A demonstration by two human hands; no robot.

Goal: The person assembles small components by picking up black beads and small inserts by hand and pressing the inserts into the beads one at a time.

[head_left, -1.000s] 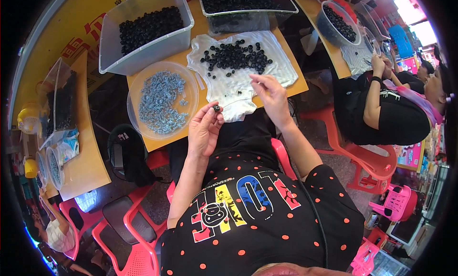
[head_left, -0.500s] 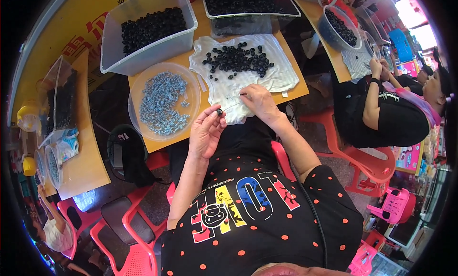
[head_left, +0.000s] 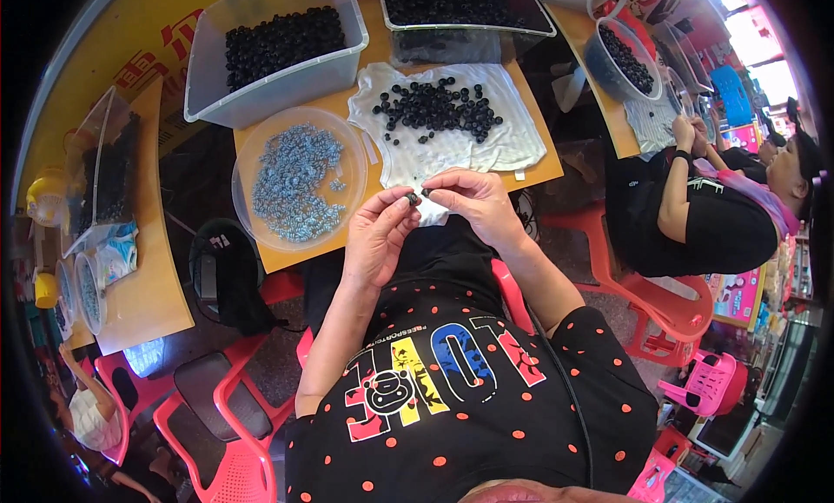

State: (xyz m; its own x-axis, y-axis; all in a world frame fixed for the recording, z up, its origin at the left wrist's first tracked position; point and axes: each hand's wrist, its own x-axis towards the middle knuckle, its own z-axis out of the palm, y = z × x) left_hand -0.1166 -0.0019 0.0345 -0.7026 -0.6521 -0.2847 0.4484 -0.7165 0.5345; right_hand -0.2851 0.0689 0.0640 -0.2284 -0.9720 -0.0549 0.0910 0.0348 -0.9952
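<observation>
Left hand [head_left: 372, 241]: thumb and forefinger closed in a pinch on a black piece [head_left: 412, 199], small and roundish; remaining fingers curled loosely. Right hand [head_left: 483, 209]: thumb and forefinger also pinched together, a small dark bit [head_left: 426, 192] at their tips; its exact shape is too small to tell. The two pinches sit just beside each other; cannot tell whether the held items touch.

Both hands are at the near edge of a white cloth [head_left: 508, 151], spread with some creases over the tabletop [head_left: 278, 258]. On its far part lies a loose heap of black pieces [head_left: 439, 103], with a few strays on the near side of the heap.

Left of the cloth: round clear tub [head_left: 353, 168] holding many small light-blue pieces [head_left: 295, 182]. Beyond the tub: rectangular translucent bin [head_left: 300, 95], black pieces inside. Beyond the cloth: second bin [head_left: 452, 47], likewise stocked with black pieces.

Farther right: another person [head_left: 704, 208], seated, hands raised together near a separate tabletop that carries a bowl [head_left: 605, 76] of black pieces. Far left: a further tabletop [head_left: 148, 286] with a clear bin [head_left: 106, 164] of dark contents.
</observation>
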